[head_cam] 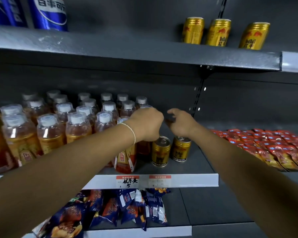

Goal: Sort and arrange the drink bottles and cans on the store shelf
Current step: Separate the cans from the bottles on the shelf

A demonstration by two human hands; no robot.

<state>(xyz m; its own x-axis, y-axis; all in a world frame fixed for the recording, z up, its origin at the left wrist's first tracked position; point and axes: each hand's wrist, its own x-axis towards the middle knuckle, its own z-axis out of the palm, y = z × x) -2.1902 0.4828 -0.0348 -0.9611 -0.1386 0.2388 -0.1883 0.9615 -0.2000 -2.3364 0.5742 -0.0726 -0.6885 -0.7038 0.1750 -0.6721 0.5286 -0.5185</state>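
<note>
Left hand [147, 123] curled over a tea bottle [126, 158] near the middle shelf [179, 180] front edge; grip hidden. Right hand [182, 122] loosely spread above two gold cans [160, 151], beside the bottles.

Both arms extended, L hand [145, 123] curled, R hand [182, 123] loosely open

Middle shelf [187, 166] of a grey store rack. Left hand [147, 124], fingers curled, rests over a tea bottle's cap at the right edge of the tea bottles [64, 124]. Right hand [181, 122] hovers, fingers spread, above two gold cans [170, 150]. Three gold cans [222, 32] stand on the upper shelf [127, 54]; red snack packets [268, 145] lie at right.
</note>
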